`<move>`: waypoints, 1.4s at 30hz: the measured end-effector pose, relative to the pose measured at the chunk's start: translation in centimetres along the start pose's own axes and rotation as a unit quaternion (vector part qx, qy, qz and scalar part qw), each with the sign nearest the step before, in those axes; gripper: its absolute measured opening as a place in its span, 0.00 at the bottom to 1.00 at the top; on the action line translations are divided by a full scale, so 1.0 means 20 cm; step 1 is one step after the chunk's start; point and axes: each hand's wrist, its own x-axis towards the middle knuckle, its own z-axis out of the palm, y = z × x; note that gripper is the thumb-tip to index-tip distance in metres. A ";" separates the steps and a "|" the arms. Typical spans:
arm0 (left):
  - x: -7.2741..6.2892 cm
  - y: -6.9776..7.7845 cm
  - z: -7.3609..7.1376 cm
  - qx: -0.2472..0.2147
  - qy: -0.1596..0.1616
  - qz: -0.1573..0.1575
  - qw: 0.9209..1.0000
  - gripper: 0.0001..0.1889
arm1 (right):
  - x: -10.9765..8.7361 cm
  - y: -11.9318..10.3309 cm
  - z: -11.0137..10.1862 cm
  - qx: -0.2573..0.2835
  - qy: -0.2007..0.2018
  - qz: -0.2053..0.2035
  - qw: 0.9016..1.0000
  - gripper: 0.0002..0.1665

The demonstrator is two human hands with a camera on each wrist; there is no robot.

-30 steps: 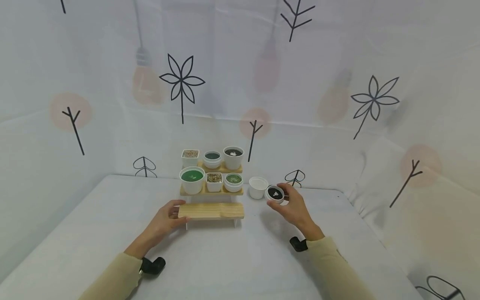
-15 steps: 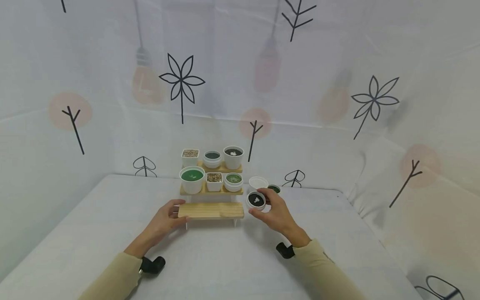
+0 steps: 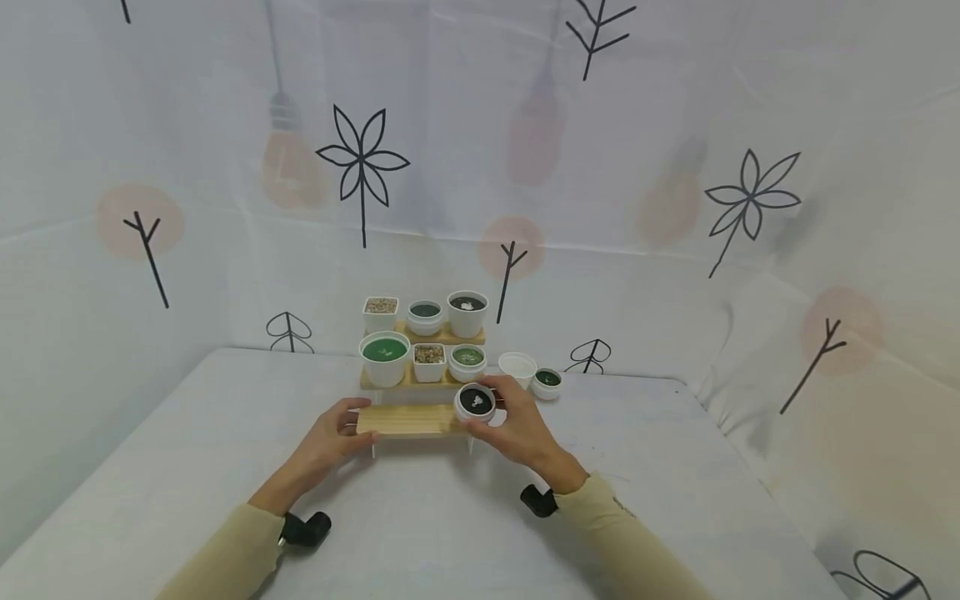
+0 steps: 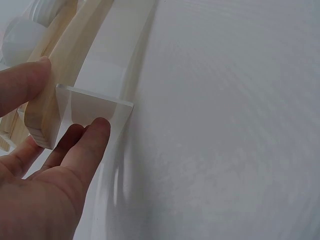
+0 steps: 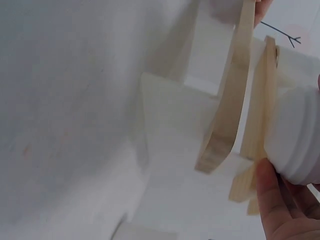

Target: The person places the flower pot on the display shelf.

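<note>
At the near wooden shelf [image 3: 411, 420] of a stepped stand, my left hand [image 3: 330, 442] grips the left end, thumb along the front edge and fingers at the back. In the left wrist view, that hand's fingers [image 4: 95, 145] lie beside the clear leg [image 4: 92, 107] under the board. A small round white pot [image 3: 474, 403] with a dark top and a white mark is held by my right hand [image 3: 525, 427] between thumb and fingers. It overlaps the right end of the near shelf. The right wrist view shows the ridged side of this pot [image 5: 295, 135].
On the middle shelf [image 3: 411, 384] stand a green-topped cup [image 3: 385, 371], a square pot [image 3: 429, 369] and a round pot [image 3: 468, 367]. Several pots line the back shelf [image 3: 442, 339]. A white cup [image 3: 516, 365] and a green-topped pot [image 3: 547, 385] stand on the table at right.
My right hand has carried the dark-topped pot leftward from beside the white cup to the near shelf's right end, exposing the green-topped pot. The left hand has stayed in place.
</note>
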 end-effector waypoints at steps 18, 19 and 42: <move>-0.02 0.02 -0.01 -0.023 -0.004 0.015 1.000 0.36 | 0.11 -0.14 0.22 0.043 -0.027 -0.013 0.999 0.37; -0.02 0.02 -0.01 -0.023 -0.004 0.016 1.000 0.36 | 0.12 -0.15 0.24 0.044 -0.030 -0.010 0.999 0.37; -0.01 0.00 0.00 -0.028 -0.001 0.033 0.999 0.35 | 0.16 -0.22 0.41 -0.014 -0.040 0.023 0.999 0.34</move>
